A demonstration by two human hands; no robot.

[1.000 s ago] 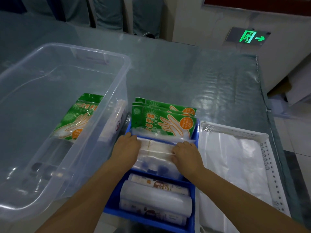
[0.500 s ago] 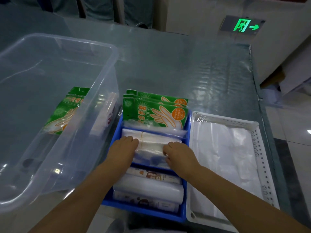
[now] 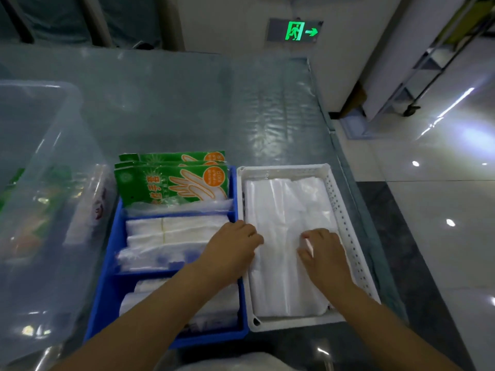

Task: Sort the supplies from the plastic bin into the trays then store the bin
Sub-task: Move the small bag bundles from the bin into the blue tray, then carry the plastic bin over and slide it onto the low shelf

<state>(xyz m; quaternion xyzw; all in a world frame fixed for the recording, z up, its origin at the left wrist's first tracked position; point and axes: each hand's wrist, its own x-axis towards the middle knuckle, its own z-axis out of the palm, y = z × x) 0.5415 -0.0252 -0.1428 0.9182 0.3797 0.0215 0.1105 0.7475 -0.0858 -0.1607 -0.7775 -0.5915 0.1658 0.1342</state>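
The clear plastic bin [image 3: 53, 183] stands at the left with a green glove packet [image 3: 10, 188] blurred inside it. Beside it sits a blue tray [image 3: 107, 298] holding green glove packets [image 3: 174, 183], clear bag packs [image 3: 174, 231] and rolls [image 3: 214, 303] partly hidden by my forearm. A white perforated tray [image 3: 348, 236] to the right holds a stack of white plastic bags [image 3: 284, 210]. My left hand [image 3: 233, 247] rests palm down on the stack's left edge. My right hand [image 3: 324, 253] presses flat on the stack near the tray's right wall.
The table [image 3: 187, 103] is covered in a glossy film, and its right edge [image 3: 345, 162] runs just beyond the white tray. Tiled floor [image 3: 442, 210] and a metal rack [image 3: 428, 62] lie to the right. A lit exit sign [image 3: 294, 30] hangs on the wall.
Both hands left the clear bag packs in the blue tray and moved right onto the white bags in the white tray. The view swung right.
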